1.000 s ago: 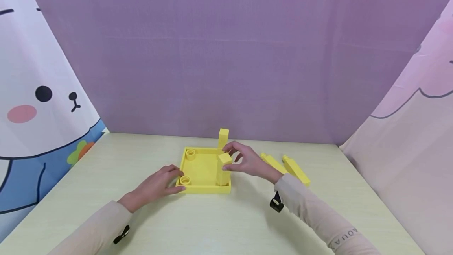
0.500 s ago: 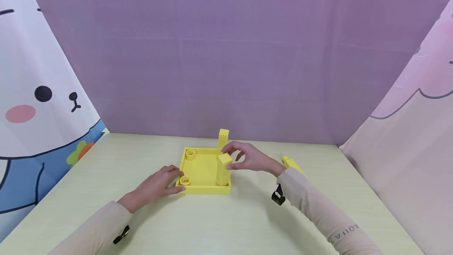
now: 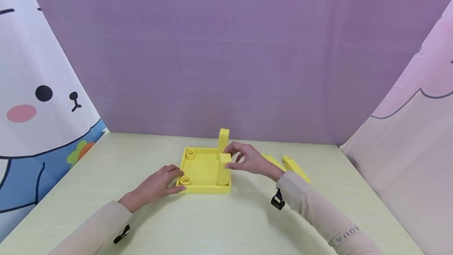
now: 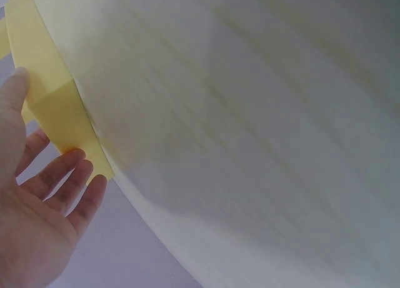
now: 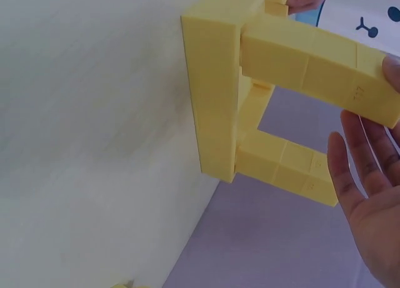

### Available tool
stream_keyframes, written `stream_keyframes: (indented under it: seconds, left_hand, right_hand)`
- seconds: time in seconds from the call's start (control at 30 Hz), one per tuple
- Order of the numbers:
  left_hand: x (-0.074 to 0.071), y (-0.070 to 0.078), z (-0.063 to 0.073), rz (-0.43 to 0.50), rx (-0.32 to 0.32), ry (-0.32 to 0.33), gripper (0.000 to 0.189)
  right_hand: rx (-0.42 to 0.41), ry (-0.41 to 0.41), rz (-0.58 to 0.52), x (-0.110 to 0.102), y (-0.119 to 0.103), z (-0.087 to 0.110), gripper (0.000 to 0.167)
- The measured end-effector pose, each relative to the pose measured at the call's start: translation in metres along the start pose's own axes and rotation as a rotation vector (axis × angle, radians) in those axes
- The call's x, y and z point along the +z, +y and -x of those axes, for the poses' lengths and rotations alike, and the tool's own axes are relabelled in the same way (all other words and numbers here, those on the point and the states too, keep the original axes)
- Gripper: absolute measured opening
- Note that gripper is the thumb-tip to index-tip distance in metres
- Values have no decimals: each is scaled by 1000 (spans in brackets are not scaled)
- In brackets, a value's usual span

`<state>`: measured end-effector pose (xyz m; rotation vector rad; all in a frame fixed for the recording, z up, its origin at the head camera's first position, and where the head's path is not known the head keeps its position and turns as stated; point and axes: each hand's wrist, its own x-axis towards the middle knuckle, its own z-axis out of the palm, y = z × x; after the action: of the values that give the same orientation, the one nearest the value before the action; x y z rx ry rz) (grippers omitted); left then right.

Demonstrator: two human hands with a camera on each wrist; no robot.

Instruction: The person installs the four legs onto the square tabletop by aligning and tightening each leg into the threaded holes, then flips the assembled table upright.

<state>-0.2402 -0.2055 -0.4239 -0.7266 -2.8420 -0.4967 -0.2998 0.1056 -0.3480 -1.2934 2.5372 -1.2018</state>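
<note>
A shallow square yellow tray (image 3: 201,168) lies on the table, with ring-shaped sockets (image 3: 191,154) in its two left corners. Square yellow posts stand upright in its right corners. My right hand (image 3: 249,159) pinches the top of the near right post (image 3: 223,172) between thumb and fingers; in the right wrist view this post (image 5: 312,60) meets the tray's corner. Behind it stands the far right post (image 3: 223,139). My left hand (image 3: 155,186) grips the tray's near left corner, thumb at the front wall and fingers over the left side.
Two more yellow posts (image 3: 295,168) with knobbed ends lie to the right, partly behind the right forearm. A purple cloth (image 3: 226,58) rises at the table's back edge. Printed cloths hang at both sides. A dark strap hangs below each sleeve.
The near right post has turned slightly about its upright axis, so its near face now points more squarely forward. My right hand has shifted slightly with it; the left hand stays put.
</note>
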Motion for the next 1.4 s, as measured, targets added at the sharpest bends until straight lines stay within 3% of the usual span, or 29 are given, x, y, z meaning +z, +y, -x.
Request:
stream_keyframes:
  seconds: [0.27, 0.47, 0.83, 1.13, 1.4]
  left_hand:
    - [0, 0, -1, -12, -4, -4, 44]
    - [0, 0, -1, -9, -6, -5, 43]
    - [0, 0, -1, -9, 12, 9, 42]
    - [1, -1, -1, -9, 20, 20, 42]
    - [2, -1, -1, -5, 10, 13, 42]
  right_hand:
    - [37, 105, -9, 11, -1, 5, 35]
    - [33, 117, -2, 12, -1, 5, 35]
    - [12, -76, -42, -4, 3, 0, 52]
    - [11, -227, -87, -13, 10, -7, 54]
    - [23, -275, -110, -16, 11, -8, 51]
